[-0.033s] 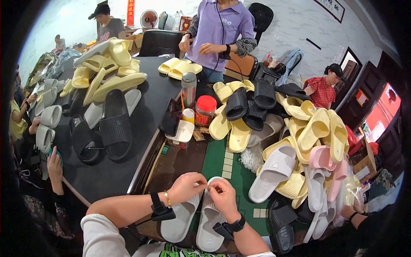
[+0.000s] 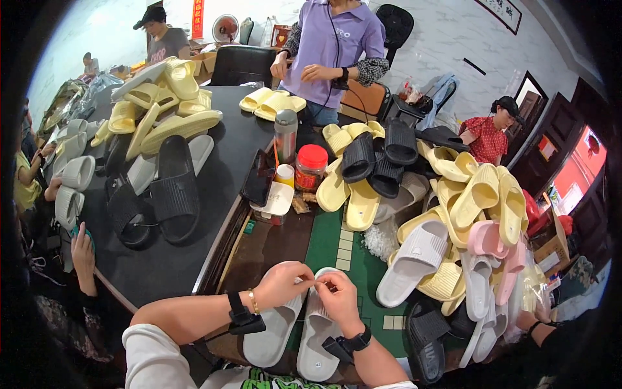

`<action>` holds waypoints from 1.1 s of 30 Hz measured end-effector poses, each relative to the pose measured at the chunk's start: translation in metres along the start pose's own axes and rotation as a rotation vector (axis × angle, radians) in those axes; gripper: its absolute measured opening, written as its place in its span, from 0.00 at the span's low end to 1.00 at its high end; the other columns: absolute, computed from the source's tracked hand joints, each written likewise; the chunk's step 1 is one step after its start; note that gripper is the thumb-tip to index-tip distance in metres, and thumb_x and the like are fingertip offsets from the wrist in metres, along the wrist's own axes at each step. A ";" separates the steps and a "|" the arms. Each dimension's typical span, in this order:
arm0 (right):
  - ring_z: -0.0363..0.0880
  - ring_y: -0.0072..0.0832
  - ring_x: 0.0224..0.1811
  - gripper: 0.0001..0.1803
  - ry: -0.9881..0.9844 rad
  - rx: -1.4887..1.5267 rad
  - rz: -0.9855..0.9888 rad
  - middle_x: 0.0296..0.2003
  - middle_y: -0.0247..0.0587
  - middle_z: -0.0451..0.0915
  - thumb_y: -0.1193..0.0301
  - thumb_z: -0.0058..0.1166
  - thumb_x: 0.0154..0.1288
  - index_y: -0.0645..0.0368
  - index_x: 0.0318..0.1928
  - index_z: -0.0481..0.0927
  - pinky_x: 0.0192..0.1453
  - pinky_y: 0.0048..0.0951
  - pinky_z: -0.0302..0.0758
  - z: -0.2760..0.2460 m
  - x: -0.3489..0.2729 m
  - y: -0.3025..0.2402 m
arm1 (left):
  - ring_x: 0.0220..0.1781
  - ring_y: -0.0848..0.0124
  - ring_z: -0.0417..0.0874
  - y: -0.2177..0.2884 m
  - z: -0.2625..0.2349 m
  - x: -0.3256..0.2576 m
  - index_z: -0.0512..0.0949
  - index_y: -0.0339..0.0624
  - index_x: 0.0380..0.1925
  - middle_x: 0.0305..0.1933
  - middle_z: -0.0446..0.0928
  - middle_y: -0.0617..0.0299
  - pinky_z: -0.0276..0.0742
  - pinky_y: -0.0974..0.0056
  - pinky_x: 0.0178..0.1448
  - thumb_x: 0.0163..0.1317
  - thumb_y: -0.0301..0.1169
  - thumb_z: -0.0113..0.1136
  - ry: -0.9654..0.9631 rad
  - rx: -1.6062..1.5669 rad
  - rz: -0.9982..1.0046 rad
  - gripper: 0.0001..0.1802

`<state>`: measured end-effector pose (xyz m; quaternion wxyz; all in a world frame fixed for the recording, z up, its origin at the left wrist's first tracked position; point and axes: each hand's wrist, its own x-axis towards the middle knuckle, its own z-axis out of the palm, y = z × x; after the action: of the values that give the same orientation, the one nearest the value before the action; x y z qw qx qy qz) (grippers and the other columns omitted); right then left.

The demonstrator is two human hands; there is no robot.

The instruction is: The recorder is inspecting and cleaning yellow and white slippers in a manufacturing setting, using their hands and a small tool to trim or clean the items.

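A pair of light grey slide slippers lies in front of me, a left slipper [image 2: 267,340] and a right slipper [image 2: 316,353] side by side, heels toward me. Over their strap end, my left hand [image 2: 284,283] and my right hand [image 2: 337,298] almost meet, fingertips pinched together. Whatever is between those fingertips is too small to make out. My hands cover much of the straps and toes. Beyond them on the green table surface [image 2: 324,243] is a small heap of thin white plastic pieces [image 2: 381,241].
A large pile of yellow slippers [image 2: 476,194] mixed with other colours rises at the right, beside a black slipper [image 2: 426,340]. A red-lidded jar [image 2: 311,168] and steel flask [image 2: 285,136] stand ahead. Black slippers [image 2: 175,194] lie left. A co-worker's hand [image 2: 83,253] shows far left.
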<state>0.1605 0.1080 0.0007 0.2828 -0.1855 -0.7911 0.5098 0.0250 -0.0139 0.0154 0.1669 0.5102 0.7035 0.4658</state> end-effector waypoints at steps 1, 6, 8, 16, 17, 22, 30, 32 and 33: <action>0.78 0.26 0.30 0.05 0.010 0.020 0.028 0.32 0.40 0.78 0.76 0.58 0.58 0.64 0.34 0.82 0.34 0.26 0.75 0.000 -0.001 0.000 | 0.37 0.67 0.85 -0.001 0.000 0.000 0.82 0.36 0.36 0.36 0.83 0.56 0.80 0.64 0.43 0.58 0.26 0.65 0.000 0.000 -0.001 0.08; 0.78 0.25 0.30 0.05 -0.020 -0.019 0.007 0.32 0.40 0.78 0.76 0.58 0.58 0.64 0.34 0.82 0.34 0.26 0.75 -0.001 0.000 0.001 | 0.38 0.66 0.84 0.000 0.000 0.002 0.81 0.36 0.35 0.36 0.83 0.56 0.80 0.63 0.44 0.57 0.26 0.66 0.018 -0.077 -0.087 0.07; 0.78 0.25 0.30 0.05 -0.034 -0.025 0.009 0.32 0.40 0.78 0.76 0.58 0.58 0.64 0.34 0.82 0.34 0.26 0.75 0.000 0.000 0.001 | 0.38 0.66 0.85 -0.001 0.000 0.002 0.81 0.36 0.35 0.36 0.83 0.56 0.80 0.63 0.44 0.57 0.26 0.66 0.003 -0.063 -0.087 0.07; 0.76 0.26 0.28 0.04 -0.030 -0.014 -0.012 0.31 0.40 0.78 0.76 0.58 0.58 0.65 0.33 0.81 0.33 0.27 0.74 -0.001 0.000 -0.001 | 0.38 0.58 0.84 0.004 -0.002 0.002 0.82 0.38 0.33 0.34 0.82 0.54 0.80 0.60 0.44 0.56 0.28 0.64 0.022 -0.070 -0.071 0.07; 0.76 0.26 0.28 0.04 -0.030 -0.015 -0.010 0.31 0.40 0.78 0.76 0.58 0.58 0.65 0.33 0.81 0.33 0.27 0.74 -0.001 0.000 -0.001 | 0.38 0.58 0.84 0.002 -0.001 0.002 0.82 0.38 0.33 0.34 0.82 0.54 0.80 0.60 0.44 0.56 0.28 0.64 0.012 -0.087 -0.097 0.07; 0.76 0.26 0.28 0.04 0.007 0.013 0.004 0.30 0.40 0.77 0.76 0.58 0.57 0.65 0.33 0.81 0.33 0.27 0.74 0.000 -0.001 0.002 | 0.38 0.58 0.85 -0.002 0.001 0.000 0.83 0.37 0.33 0.34 0.82 0.54 0.81 0.60 0.43 0.56 0.28 0.64 0.021 0.025 0.099 0.07; 0.77 0.26 0.29 0.04 -0.007 0.002 -0.015 0.32 0.40 0.77 0.77 0.58 0.57 0.65 0.34 0.81 0.33 0.26 0.74 0.000 -0.001 0.002 | 0.38 0.57 0.83 -0.006 0.003 0.000 0.83 0.39 0.32 0.34 0.82 0.54 0.79 0.58 0.45 0.54 0.29 0.66 0.032 0.015 0.077 0.07; 0.77 0.26 0.29 0.04 0.003 -0.006 -0.010 0.32 0.40 0.77 0.77 0.58 0.57 0.65 0.34 0.81 0.33 0.26 0.74 -0.001 -0.001 -0.001 | 0.38 0.56 0.83 -0.005 0.003 0.000 0.83 0.39 0.32 0.34 0.82 0.54 0.79 0.58 0.44 0.54 0.29 0.66 0.033 -0.014 0.057 0.07; 0.77 0.26 0.28 0.04 -0.008 0.002 -0.013 0.32 0.40 0.78 0.77 0.58 0.57 0.65 0.34 0.81 0.33 0.26 0.74 -0.001 0.000 -0.002 | 0.38 0.56 0.83 -0.002 0.002 0.000 0.83 0.39 0.31 0.34 0.82 0.54 0.79 0.58 0.44 0.54 0.29 0.66 0.035 -0.043 0.039 0.06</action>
<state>0.1613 0.1078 0.0031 0.2832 -0.1781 -0.7928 0.5094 0.0248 -0.0130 0.0126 0.1562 0.5119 0.6861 0.4928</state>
